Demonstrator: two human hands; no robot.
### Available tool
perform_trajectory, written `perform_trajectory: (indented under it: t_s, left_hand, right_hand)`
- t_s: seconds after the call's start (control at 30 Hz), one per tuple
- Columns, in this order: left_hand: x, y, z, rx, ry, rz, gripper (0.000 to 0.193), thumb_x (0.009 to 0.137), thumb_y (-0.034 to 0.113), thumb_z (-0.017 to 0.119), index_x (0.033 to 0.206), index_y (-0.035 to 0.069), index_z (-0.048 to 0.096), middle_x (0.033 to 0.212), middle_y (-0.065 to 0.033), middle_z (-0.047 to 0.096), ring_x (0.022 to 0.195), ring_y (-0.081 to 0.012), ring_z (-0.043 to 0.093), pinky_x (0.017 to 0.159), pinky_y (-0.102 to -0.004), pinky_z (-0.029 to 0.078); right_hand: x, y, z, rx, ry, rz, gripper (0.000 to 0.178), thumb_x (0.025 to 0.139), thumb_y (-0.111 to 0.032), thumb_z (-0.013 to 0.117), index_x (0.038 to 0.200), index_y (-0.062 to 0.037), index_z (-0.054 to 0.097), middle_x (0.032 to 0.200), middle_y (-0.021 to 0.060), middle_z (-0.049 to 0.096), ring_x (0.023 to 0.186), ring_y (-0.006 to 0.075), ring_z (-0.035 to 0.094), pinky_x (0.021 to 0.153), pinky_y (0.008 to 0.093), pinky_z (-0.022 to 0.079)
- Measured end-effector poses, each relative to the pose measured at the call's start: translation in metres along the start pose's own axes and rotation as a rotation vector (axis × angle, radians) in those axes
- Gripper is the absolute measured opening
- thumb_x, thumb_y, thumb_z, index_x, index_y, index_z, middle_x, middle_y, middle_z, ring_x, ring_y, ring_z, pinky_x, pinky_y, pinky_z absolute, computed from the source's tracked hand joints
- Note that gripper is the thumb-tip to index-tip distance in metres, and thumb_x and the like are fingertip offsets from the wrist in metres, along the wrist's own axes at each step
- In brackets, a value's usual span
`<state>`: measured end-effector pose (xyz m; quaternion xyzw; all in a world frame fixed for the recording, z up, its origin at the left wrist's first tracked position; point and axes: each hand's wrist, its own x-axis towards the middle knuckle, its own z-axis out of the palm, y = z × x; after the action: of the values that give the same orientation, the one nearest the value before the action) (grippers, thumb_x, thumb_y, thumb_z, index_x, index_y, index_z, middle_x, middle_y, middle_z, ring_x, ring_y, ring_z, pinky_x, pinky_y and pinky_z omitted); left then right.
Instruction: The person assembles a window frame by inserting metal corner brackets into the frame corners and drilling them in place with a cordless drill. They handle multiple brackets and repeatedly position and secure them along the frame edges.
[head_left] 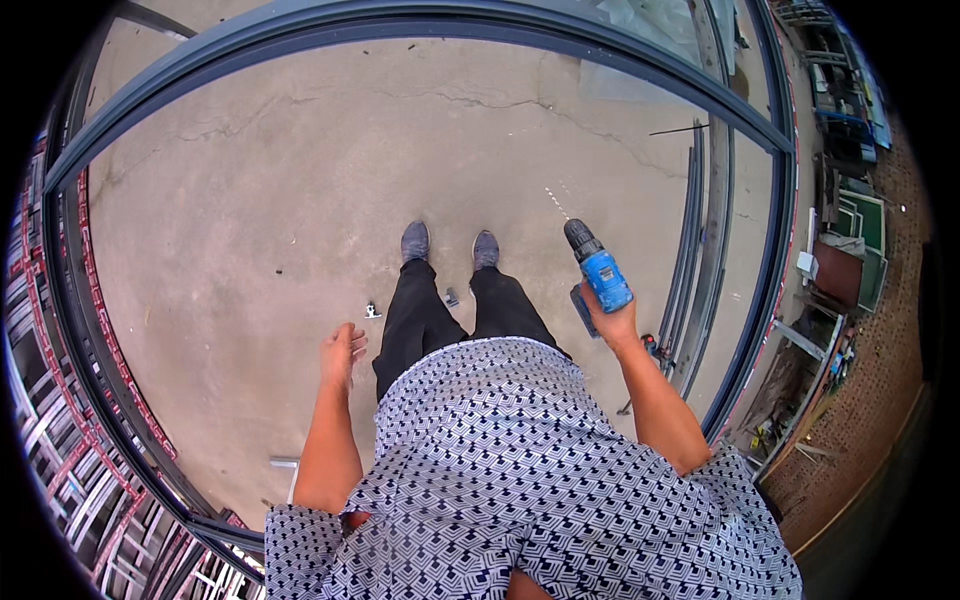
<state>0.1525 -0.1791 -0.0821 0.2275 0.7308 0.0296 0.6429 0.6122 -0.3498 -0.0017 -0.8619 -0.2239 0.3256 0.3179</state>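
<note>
My right hand (pixel 615 322) is wrapped round the grip of a blue and black cordless drill (pixel 606 281). A long drill bit (pixel 557 203) sticks out of its black chuck and points forward and to the left, over the floor. On the other side of my body, my left hand (pixel 343 352) hangs beside my thigh with its fingers curled in. Whether anything small lies inside them is hidden. Close to that hand, a small metal fitting (pixel 373 311) lies on the floor. Another small grey piece (pixel 451 297) lies between my legs.
A large dark grey metal frame (pixel 430 22) surrounds me, its bars at the front and both sides. Long metal profiles (pixel 690 260) lie to the right. Stacked profiles (pixel 60 440) fill the left edge. Panels and scrap (pixel 840 265) stand beyond the frame at the right.
</note>
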Motion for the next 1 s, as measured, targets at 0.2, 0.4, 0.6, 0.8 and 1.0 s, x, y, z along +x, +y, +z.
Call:
perform_trajectory:
  t_s: [0.2, 0.4, 0.6, 0.8, 1.0]
  left_hand:
    - [0.018, 0.060, -0.044, -0.020, 0.071, 0.080, 0.060, 0.095, 0.044, 0.062, 0.137, 0.000, 0.059, 0.124, -0.0149, 0.071, 0.108, -0.0231, 0.069, 0.087, -0.0348, 0.055]
    - [0.018, 0.101, -0.055, 0.002, 0.050, 0.076, 0.054, 0.095, 0.042, 0.062, 0.132, 0.003, 0.062, 0.122, -0.0139, 0.072, 0.103, -0.0224, 0.069, 0.080, -0.0347, 0.055]
    - [0.032, 0.127, -0.018, 0.173, -0.072, 0.045, 0.054, 0.095, 0.042, 0.062, 0.130, 0.001, 0.062, 0.120, -0.0157, 0.072, 0.099, -0.0235, 0.071, 0.079, -0.0356, 0.056]
    - [0.042, 0.197, 0.050, 0.374, -0.197, 0.186, 0.056, 0.098, 0.041, 0.059, 0.134, -0.002, 0.060, 0.122, -0.0166, 0.071, 0.104, -0.0248, 0.070, 0.086, -0.0376, 0.057]
    - [-0.026, 0.236, 0.151, 0.502, -0.372, 0.439, 0.059, 0.103, 0.042, 0.056, 0.140, -0.004, 0.057, 0.125, -0.0188, 0.070, 0.108, -0.0254, 0.069, 0.091, -0.0380, 0.056]
  right_hand:
    - [-0.015, -0.002, 0.013, -0.022, 0.010, 0.108, 0.026, 0.083, -0.019, 0.084, 0.097, -0.0023, 0.072, 0.084, 0.0054, 0.073, 0.074, 0.0121, 0.065, 0.071, 0.0338, 0.055]
    - [-0.027, -0.033, 0.005, -0.016, 0.036, 0.055, 0.023, 0.084, -0.018, 0.085, 0.099, -0.0045, 0.073, 0.087, 0.0039, 0.074, 0.078, 0.0101, 0.066, 0.075, 0.0326, 0.056]
    - [-0.043, -0.024, 0.007, 0.017, 0.201, -0.028, 0.037, 0.083, -0.016, 0.084, 0.115, -0.0033, 0.071, 0.095, 0.0096, 0.076, 0.085, 0.0139, 0.070, 0.080, 0.0332, 0.056]
    - [-0.051, -0.013, 0.008, 0.052, 0.328, -0.032, 0.042, 0.083, -0.015, 0.084, 0.120, -0.0031, 0.070, 0.098, 0.0133, 0.077, 0.088, 0.0207, 0.075, 0.081, 0.0345, 0.057]
    - [-0.036, -0.009, -0.009, 0.110, 0.306, -0.086, 0.042, 0.082, -0.018, 0.085, 0.118, -0.0039, 0.070, 0.098, 0.0171, 0.076, 0.090, 0.0288, 0.076, 0.081, 0.0370, 0.057]
